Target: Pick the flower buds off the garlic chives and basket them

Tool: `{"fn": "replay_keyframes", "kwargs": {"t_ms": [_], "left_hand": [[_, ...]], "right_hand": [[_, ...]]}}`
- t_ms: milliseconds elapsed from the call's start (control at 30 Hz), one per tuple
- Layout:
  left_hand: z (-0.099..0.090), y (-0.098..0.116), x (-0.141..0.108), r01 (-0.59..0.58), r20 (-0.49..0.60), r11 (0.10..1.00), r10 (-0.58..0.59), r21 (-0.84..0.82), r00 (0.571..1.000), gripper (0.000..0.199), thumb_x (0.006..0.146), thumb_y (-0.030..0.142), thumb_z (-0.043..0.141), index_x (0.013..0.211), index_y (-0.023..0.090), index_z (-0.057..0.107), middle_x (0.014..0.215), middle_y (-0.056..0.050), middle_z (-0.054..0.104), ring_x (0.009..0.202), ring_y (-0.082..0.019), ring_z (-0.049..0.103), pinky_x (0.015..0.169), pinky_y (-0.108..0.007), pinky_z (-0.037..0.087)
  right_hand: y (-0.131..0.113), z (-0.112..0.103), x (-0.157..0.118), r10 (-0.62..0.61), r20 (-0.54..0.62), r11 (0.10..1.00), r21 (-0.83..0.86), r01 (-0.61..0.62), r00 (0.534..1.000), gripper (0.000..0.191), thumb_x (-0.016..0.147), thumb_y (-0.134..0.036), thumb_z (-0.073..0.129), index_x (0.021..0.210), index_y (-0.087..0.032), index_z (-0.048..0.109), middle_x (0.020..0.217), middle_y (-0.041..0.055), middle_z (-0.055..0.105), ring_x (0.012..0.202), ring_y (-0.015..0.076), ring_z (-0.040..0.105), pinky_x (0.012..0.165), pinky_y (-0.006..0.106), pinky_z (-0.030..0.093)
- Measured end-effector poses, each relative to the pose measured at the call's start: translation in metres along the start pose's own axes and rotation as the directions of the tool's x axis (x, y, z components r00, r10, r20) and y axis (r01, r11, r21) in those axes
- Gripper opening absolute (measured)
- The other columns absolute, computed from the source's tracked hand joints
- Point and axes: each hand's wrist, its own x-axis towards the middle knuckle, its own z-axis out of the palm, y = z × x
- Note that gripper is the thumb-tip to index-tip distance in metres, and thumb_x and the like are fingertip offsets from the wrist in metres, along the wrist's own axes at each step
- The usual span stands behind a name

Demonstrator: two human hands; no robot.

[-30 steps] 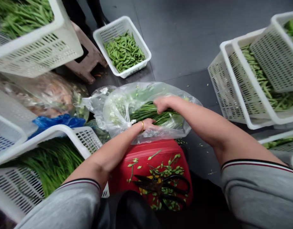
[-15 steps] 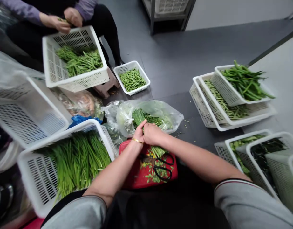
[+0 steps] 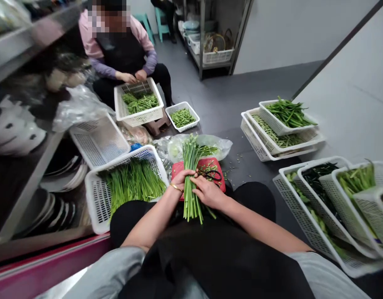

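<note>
Nearest in, over the dark lap, both hands are clamped together around one bundle of green stalks point(image 3: 190, 178). The left hand point(image 3: 181, 181), gold bangle on the wrist, grips it from the left; the right hand point(image 3: 207, 192) wraps it from the right, the two touching across the stems. The bundle stands nearly upright, cut ends hanging down past the fingers toward the lap, tips fanning up and away.

Just beyond the hands sits a red stool point(image 3: 177, 167), its top littered with green trimmings and a pair of black scissors point(image 3: 214, 173) lying flat on it. To the left, right beside the knee, a white basket point(image 3: 94, 195) is heaped with more of the same long stalks.

On the right, near, a cluster of stacked white baskets point(image 3: 331, 232) holds mixed greens.

Behind the stool, a clear plastic bag point(image 3: 224, 145) lies open on the grey floor point(image 3: 229, 99) with stalks inside. Further right, another stack of baskets point(image 3: 263, 149) carries long beans.

Far left, an empty basket point(image 3: 98, 139) tilts against the clutter. Beyond it a small basket of pods point(image 3: 182, 117) rests on the floor, and a seated person's hands point(image 3: 132, 76) work over a basket of green beans point(image 3: 138, 104). At the very back, a metal rack point(image 3: 210, 45).
</note>
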Motion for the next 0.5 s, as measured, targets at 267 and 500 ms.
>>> {"fn": "replay_keyframes", "kwargs": {"t_ms": [267, 500], "left_hand": [[0.032, 0.017, -0.058, -0.240, 0.161, 0.970, 0.231, 0.042, 0.960, 0.021, 0.061, 0.013, 0.061, 0.080, 0.017, 0.052, 0.054, 0.005, 0.045, 0.052, -0.013, 0.054, 0.057, -0.027, 0.048], [0.037, 0.031, -0.081, -0.246, 0.178, 0.959, 0.220, 0.138, 0.959, 0.021, 0.065, 0.025, 0.061, 0.076, 0.021, 0.043, 0.050, 0.009, 0.030, 0.037, -0.008, 0.034, 0.047, -0.027, 0.040]], "right_hand": [[-0.008, 0.008, -0.021, 0.051, -0.175, 0.750, 0.657, 0.078, 0.983, 0.038, 0.075, -0.030, 0.068, 0.111, -0.019, 0.061, 0.082, 0.0010, 0.063, 0.066, 0.0121, 0.060, 0.065, 0.028, 0.053], [-0.014, -0.039, -0.038, 0.049, -0.275, 0.848, 0.519, 0.105, 0.960, 0.030, 0.084, -0.045, 0.059, 0.089, -0.017, 0.066, 0.069, 0.0021, 0.063, 0.059, 0.0135, 0.057, 0.060, 0.030, 0.051]]}}
